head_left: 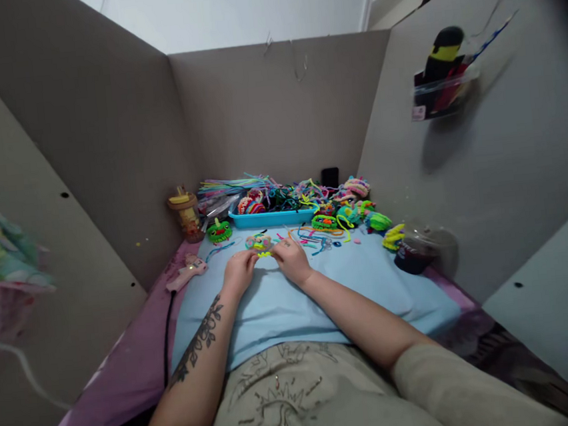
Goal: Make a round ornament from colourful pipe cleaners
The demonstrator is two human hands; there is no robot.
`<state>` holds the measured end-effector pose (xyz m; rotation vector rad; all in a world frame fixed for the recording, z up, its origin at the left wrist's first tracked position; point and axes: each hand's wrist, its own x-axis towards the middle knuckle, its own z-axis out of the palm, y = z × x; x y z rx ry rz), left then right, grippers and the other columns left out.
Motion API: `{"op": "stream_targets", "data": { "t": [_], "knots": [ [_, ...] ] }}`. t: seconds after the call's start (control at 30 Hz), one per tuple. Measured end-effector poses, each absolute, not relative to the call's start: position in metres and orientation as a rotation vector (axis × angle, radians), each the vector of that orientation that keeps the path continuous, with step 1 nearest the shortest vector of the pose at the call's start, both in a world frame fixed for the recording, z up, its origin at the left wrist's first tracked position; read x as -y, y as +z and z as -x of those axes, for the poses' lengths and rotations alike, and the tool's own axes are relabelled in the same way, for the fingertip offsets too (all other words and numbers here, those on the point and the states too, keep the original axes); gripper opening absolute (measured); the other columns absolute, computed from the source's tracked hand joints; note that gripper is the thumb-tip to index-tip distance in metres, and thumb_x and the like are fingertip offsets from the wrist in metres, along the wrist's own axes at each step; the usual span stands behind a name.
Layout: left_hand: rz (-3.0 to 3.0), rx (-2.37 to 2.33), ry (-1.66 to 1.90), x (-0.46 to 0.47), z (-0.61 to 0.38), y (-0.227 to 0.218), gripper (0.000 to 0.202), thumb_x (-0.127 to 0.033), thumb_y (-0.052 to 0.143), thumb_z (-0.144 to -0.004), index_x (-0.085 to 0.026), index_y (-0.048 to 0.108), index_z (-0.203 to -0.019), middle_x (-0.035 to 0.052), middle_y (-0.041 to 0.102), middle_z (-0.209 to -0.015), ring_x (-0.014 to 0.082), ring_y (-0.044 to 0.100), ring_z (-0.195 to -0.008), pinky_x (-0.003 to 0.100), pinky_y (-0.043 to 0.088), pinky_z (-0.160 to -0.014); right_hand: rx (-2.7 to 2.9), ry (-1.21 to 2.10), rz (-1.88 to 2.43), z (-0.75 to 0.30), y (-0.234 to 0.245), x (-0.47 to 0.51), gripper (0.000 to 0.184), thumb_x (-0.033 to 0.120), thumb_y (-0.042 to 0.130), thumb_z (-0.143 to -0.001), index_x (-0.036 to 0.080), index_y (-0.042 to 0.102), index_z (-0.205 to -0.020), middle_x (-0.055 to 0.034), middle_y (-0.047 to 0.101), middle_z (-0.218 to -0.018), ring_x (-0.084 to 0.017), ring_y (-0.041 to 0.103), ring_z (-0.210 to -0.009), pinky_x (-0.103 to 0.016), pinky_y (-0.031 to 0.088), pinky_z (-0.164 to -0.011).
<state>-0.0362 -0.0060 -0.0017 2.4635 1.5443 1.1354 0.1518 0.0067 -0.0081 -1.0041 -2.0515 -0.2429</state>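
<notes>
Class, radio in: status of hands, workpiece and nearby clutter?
Left hand and right hand pinching yellow strip. Multicoloured round piece just beyond. Loose scraps scattered past right hand.

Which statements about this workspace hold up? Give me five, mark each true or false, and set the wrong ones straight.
1. The left hand and the right hand meet at a small yellow piece. True.
2. The blue tray lies nearer the person's body than the hands do. False: it lies beyond both hands.
3. A cup with a yellow lid stands to the left of the tray. True.
4. The pink tool lies to the right of the right hand. False: it lies to the left of the left hand.
5. A light blue cloth covers the surface below the hands. True.
</notes>
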Motion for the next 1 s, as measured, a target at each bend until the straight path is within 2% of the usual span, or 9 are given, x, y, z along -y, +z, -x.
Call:
{"op": "stream_targets", "data": {
  "t": [0.17, 0.4, 0.6, 0.77, 1.0],
  "knots": [
    [-2.504, -1.524, 1.046, 0.009, 0.031, 0.0, 0.016, -0.027, 0.054, -0.085, -0.019, 0.066, -0.092, 0.0058, 0.07, -0.087, 0.0208, 0.062, -0.083, 0.03, 0.046, -0.073, 2.105, -0.204, 1.02, -0.146, -0.007, -0.003, 0.011, 0.014, 0.056, -0.083, 0.02, 0.065, -0.083, -0.0051, 0.065, -0.079, -0.022, 0.052, -0.084, -0.034, 0.044, -0.076],
    [-2.508, -1.578, 1.161, 0.01, 0.034, 0.001, 0.017, -0.029, 0.059, -0.083, -0.021, 0.065, -0.096, 0.0053, 0.071, -0.094, 0.0208, 0.062, -0.088, 0.032, 0.045, -0.079, 2.091, 0.013, 1.065, -0.145, -0.006, -0.002, 0.019, 0.017, 0.056, -0.084, 0.019, 0.062, -0.102, -0.0068, 0.067, -0.092, -0.021, 0.056, -0.09, -0.033, 0.046, -0.079],
    [-2.555, -1.575, 1.16, 0.011, 0.032, 0.001, 0.02, -0.028, 0.061, -0.082, -0.022, 0.064, -0.101, 0.0057, 0.07, -0.099, 0.022, 0.062, -0.092, 0.034, 0.044, -0.081, 2.096, 0.023, 1.063, -0.142, -0.006, -0.002, 0.017, 0.017, 0.054, -0.086, 0.019, 0.063, -0.1, -0.0062, 0.067, -0.089, -0.021, 0.057, -0.087, -0.033, 0.047, -0.077],
    [-2.559, -1.601, 1.107, 0.011, 0.03, 0.003, 0.014, -0.029, 0.057, -0.084, -0.021, 0.067, -0.092, 0.0064, 0.071, -0.091, 0.0209, 0.062, -0.086, 0.032, 0.043, -0.077, 2.1, -0.013, 1.016, -0.143, -0.008, -0.003, 0.013, 0.017, 0.053, -0.086, 0.02, 0.064, -0.093, -0.0053, 0.067, -0.087, -0.02, 0.057, -0.087, -0.033, 0.047, -0.077],
    [-2.462, -1.624, 1.045, 0.009, 0.036, 0.004, 0.017, -0.024, 0.05, -0.087, -0.019, 0.067, -0.088, 0.0062, 0.071, -0.087, 0.0202, 0.061, -0.082, 0.031, 0.043, -0.073, 2.092, -0.148, 1.001, -0.152, -0.004, -0.006, 0.015, 0.014, 0.052, -0.086, 0.017, 0.065, -0.095, -0.008, 0.068, -0.089, -0.021, 0.056, -0.088, -0.036, 0.046, -0.081]
  ]
}}
